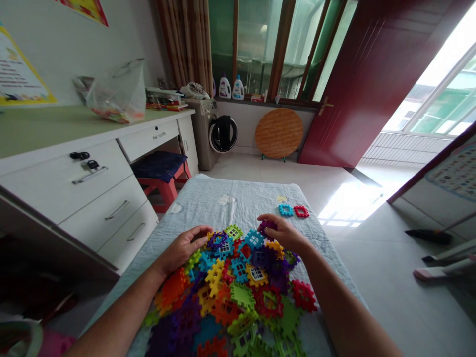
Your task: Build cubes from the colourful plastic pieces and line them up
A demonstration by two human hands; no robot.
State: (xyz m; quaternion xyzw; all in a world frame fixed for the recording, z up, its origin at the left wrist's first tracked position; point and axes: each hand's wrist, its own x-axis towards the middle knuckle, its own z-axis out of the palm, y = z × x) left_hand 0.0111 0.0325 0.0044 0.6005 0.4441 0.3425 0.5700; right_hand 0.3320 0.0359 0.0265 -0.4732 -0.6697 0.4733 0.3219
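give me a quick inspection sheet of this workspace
surface: table under a pale quilted cloth
job's things: pile of coloured tiles; blue tile and red tile lie apart beyond it
clutter: nothing seen
grippers: left hand rests on the pile's far edge, grip unclear; right hand pinches a purple tile
cables: nothing seen
surroundings: desk with plastic bag, red stool, washing machine, open red door
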